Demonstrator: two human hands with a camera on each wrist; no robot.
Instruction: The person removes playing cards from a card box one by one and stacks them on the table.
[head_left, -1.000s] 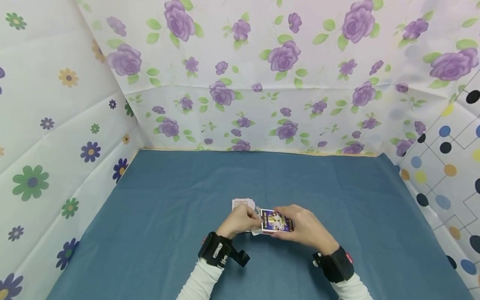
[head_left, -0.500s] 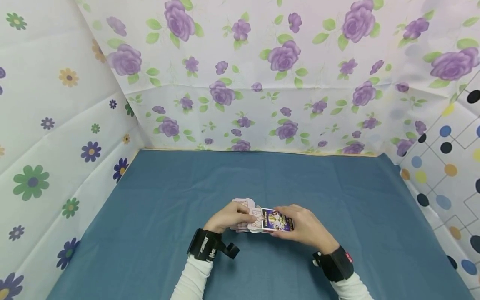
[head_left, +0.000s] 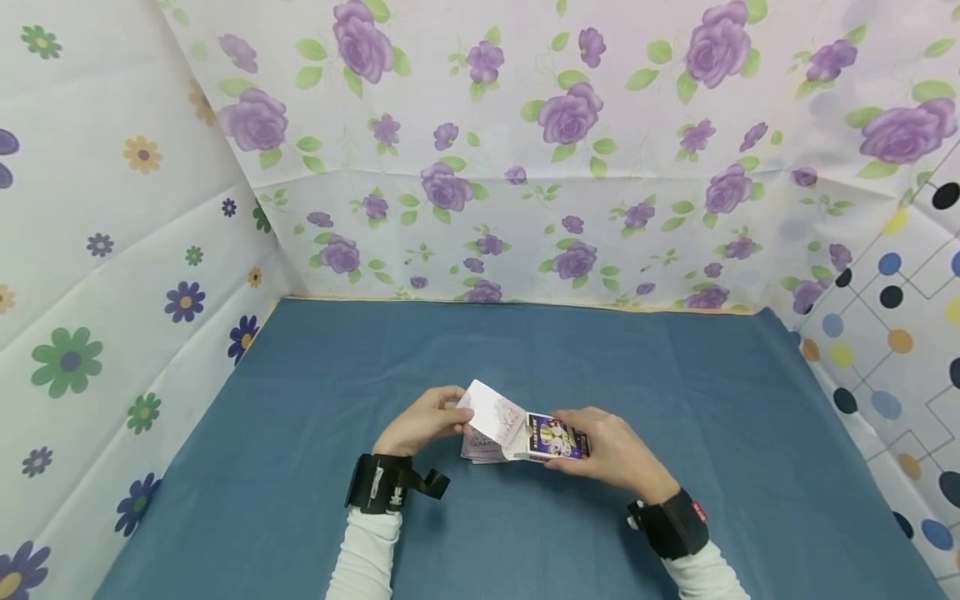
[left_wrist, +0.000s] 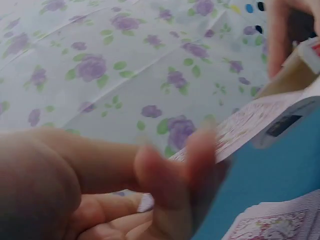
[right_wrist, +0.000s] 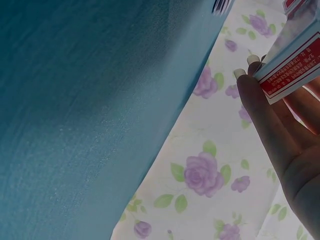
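Observation:
My left hand (head_left: pixel 420 421) pinches a playing card (head_left: pixel 497 414) between thumb and fingers. The card has a pink patterned back and slants up, its far end at the open mouth of the card box (head_left: pixel 558 438). Whether it is one card or a few together I cannot tell. In the left wrist view the pinched card (left_wrist: pixel 250 119) looks bent. The purple-fronted box is held on its side edges by my right hand (head_left: pixel 617 454). A red and white side of the box (right_wrist: pixel 295 72) shows in the right wrist view. Below the raised card lies a loose pile of cards (head_left: pixel 482 448).
Blue cloth (head_left: pixel 337 367) covers the table. A purple-flowered sheet (head_left: pixel 480 179) hangs behind it, with a flowered sheet (head_left: pixel 142 333) on the left and a dotted sheet (head_left: pixel 892 375) on the right. Both wrists wear black straps (head_left: pixel 378 483).
My left hand has moved left from the box mouth, drawing the card out and lifting its near end. The right hand and box have stayed nearly in place.

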